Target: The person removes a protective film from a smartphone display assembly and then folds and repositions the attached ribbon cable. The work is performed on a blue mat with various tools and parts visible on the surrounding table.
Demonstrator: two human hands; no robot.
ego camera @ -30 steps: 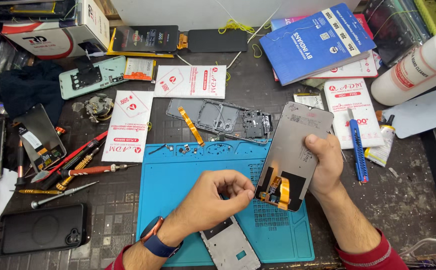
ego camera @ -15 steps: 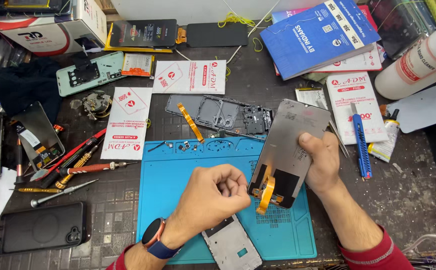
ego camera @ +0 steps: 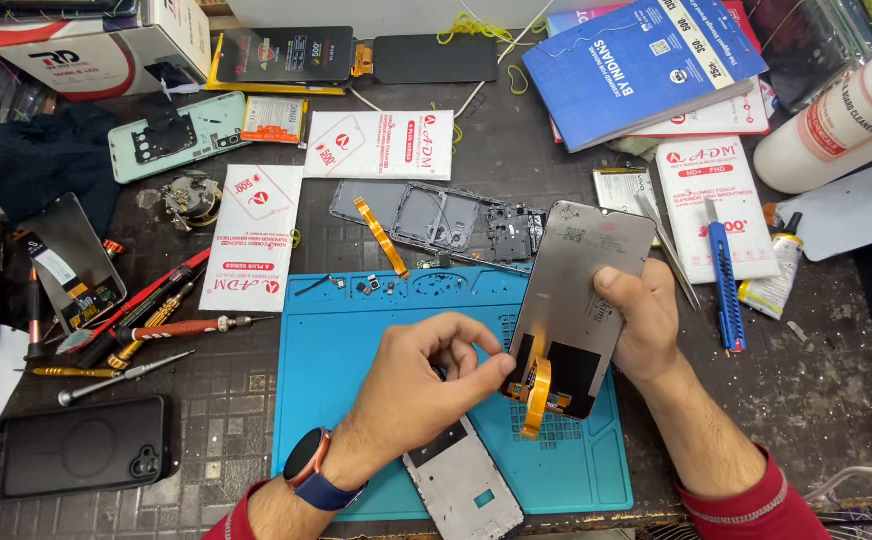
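2 hands (ego camera: 416,385) (ego camera: 646,325) hold 1 display panel (ego camera: 581,290).

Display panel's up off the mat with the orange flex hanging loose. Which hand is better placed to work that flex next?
Probably left. The left hand has its fingers pinched at the base of the orange flex cable, while the right hand grips the display panel by its edge, holding it tilted above the blue mat.

Over the last second the left hand (ego camera: 421,385) moves right across the blue mat (ego camera: 356,330) until its fingertips (ego camera: 504,366) touch the orange flex cable (ego camera: 536,392), while the right hand (ego camera: 641,325) tips the display panel (ego camera: 581,290) more upright and slightly lower.
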